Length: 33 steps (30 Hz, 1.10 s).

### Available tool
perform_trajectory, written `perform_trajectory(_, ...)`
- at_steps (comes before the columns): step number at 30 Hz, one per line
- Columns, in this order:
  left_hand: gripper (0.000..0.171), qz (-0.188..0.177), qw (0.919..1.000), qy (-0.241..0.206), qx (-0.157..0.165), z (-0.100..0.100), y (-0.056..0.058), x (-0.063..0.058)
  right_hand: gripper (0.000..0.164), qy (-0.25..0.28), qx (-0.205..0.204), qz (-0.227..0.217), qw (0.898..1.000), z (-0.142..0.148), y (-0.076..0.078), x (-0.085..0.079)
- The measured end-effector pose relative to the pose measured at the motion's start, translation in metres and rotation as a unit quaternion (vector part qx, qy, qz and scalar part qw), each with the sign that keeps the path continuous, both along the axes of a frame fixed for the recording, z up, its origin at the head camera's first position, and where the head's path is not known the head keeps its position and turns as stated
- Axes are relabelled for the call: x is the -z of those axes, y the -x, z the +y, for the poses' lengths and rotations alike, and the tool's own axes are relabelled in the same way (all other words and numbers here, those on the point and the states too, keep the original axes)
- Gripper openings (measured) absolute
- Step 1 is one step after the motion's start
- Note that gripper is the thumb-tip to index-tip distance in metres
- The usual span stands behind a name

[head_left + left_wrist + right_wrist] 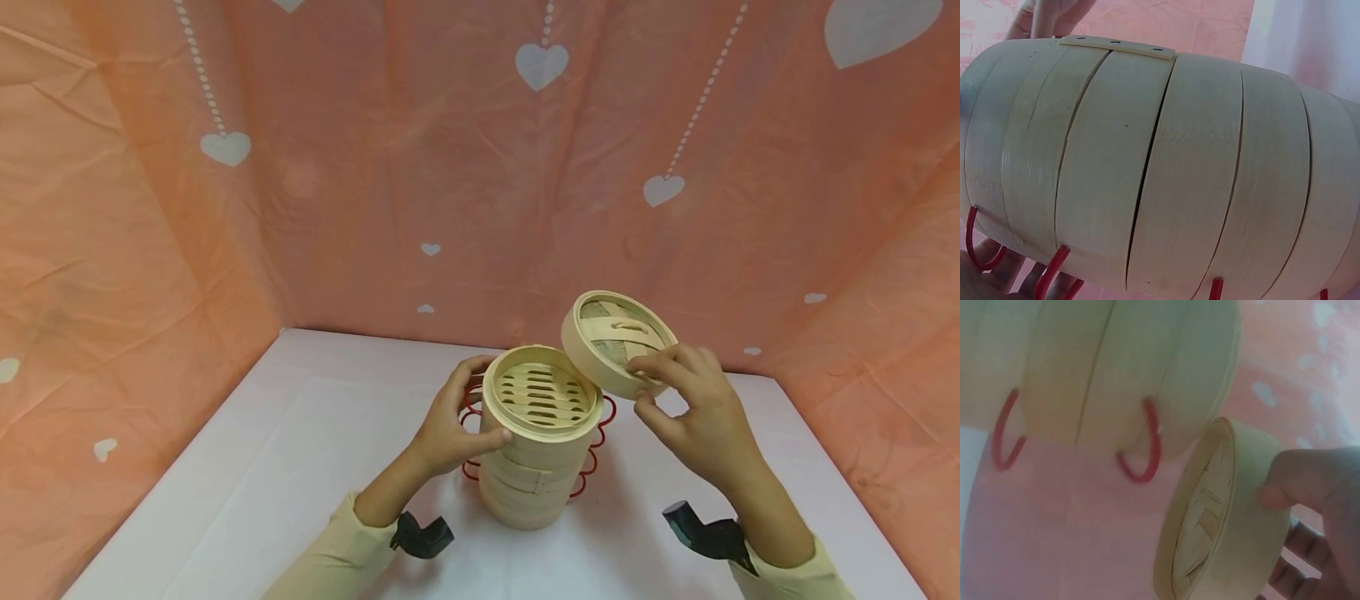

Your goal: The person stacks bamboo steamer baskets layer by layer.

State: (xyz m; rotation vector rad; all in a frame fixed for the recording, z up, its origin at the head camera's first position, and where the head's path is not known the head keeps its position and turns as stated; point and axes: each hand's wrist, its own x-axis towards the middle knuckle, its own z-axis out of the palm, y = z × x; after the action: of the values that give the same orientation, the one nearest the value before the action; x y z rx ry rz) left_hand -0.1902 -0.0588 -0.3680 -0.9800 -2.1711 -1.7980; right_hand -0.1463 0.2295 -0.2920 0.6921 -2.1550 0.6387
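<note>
A stack of bamboo steamer baskets (536, 467) stands upright on the table, with its slatted top tier (542, 398) uncovered. My left hand (457, 417) grips the upper left side of the stack, thumb at the front and fingers behind. My right hand (701, 408) pinches the woven bamboo lid (600, 342) by its near right rim. Tilted, the lid sits at the upper right of the stack, its lower left edge close to the top rim; whether they touch I cannot tell. In the right wrist view the lid's woven underside (1200, 519) shows.
Red loop handles (592, 458) stick out from both sides of the stack. The table (247, 467) has a white cover. Behind it hangs an orange-pink cloth (450, 167) with white hearts. Black wrist mounts (423, 536) sit at both wrists.
</note>
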Motion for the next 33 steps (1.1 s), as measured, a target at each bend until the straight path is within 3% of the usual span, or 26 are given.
perform_trajectory(8, 0.081, 0.002, 1.0000, 0.002, 0.000, 0.001, 0.002, 0.000, 0.035, -0.011, -0.032, 0.000, 0.999, -0.017, -0.003, -0.007)
perform_trajectory(24, 0.080, -0.008, 1.0000, 0.000, -0.002, -0.001, 0.003, 0.000, 0.029, -0.041, -0.092, -0.012, 0.995, -0.043, -0.008, -0.002)
perform_trajectory(33, 0.082, -0.024, 0.9997, -0.003, 0.004, -0.003, 0.000, 0.001, 0.028, -0.066, -0.095, -0.014, 0.993, -0.050, -0.014, -0.006)
